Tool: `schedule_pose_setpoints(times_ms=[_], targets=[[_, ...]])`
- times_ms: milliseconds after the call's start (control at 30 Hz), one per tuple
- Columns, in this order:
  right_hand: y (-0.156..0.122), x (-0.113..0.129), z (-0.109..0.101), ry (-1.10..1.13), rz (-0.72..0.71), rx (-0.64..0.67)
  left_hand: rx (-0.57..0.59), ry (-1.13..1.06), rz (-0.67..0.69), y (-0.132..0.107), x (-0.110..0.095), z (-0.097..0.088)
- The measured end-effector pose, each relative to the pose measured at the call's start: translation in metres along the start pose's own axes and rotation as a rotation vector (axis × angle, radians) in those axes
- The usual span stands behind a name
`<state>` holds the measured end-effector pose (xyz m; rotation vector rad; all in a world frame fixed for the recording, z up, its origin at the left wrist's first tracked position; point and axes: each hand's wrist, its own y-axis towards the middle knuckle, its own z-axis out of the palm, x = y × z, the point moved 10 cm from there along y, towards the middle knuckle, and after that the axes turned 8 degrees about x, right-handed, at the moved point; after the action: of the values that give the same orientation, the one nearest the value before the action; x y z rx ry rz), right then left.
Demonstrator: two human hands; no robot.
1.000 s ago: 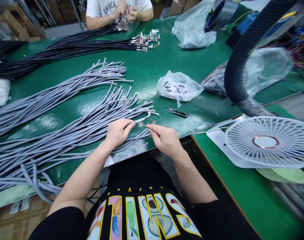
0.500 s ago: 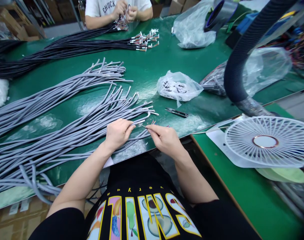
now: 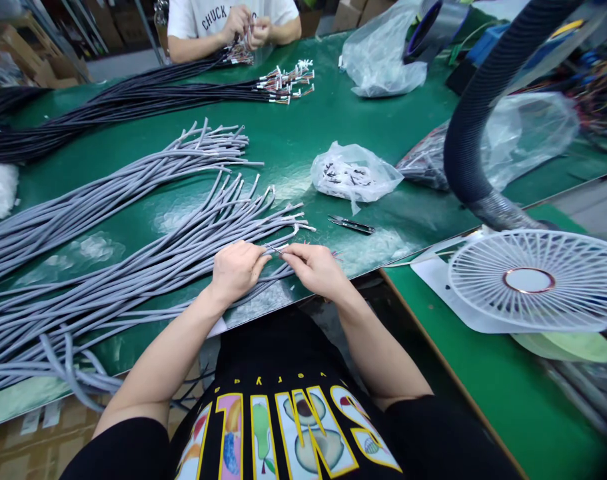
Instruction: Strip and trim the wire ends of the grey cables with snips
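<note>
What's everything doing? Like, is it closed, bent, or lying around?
left hand: closed
right hand: closed
thin piece: between both hands' fingertips
nearer grey cables: loosely bunched
farther grey cables: loosely bunched
black cables: stretched out
snips: lying down, unheld
small bag: holding little parts
black hose: bent

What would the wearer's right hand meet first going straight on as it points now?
Most likely the wearer's left hand, just across a narrow gap; a thin piece pinched in the right hand points that way. Exact depth is unclear.
</note>
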<state>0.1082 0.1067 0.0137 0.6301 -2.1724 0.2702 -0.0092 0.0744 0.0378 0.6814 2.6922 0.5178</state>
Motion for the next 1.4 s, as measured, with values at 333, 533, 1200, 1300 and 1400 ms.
schedule_pose_setpoints(times_ms=[333, 533, 1200, 1300, 1400], targets=[[-0.017, 0.006, -0.045, 0.660, -0.080, -0.263, 0.151, -0.497, -0.309, 0.000, 0.032, 0.027], [-0.017, 0.005, -0.016, 0.187, -0.053, -0.148, 0.114, -1.059, -0.548, -0.003, 0.056, 0.036], [0.004, 0.013, 0.007, 0.114, -0.090, -0.120, 0.228, -1.331, -0.639, -0.006, 0.050, 0.045], [0.006, 0.009, 0.009, 0.183, -0.088, -0.108, 0.229, -1.342, -0.647, -0.006, 0.051, 0.045], [0.009, 0.008, 0.012, 0.198, -0.090, -0.103, 0.251, -1.337, -0.636, -0.006, 0.048, 0.045]])
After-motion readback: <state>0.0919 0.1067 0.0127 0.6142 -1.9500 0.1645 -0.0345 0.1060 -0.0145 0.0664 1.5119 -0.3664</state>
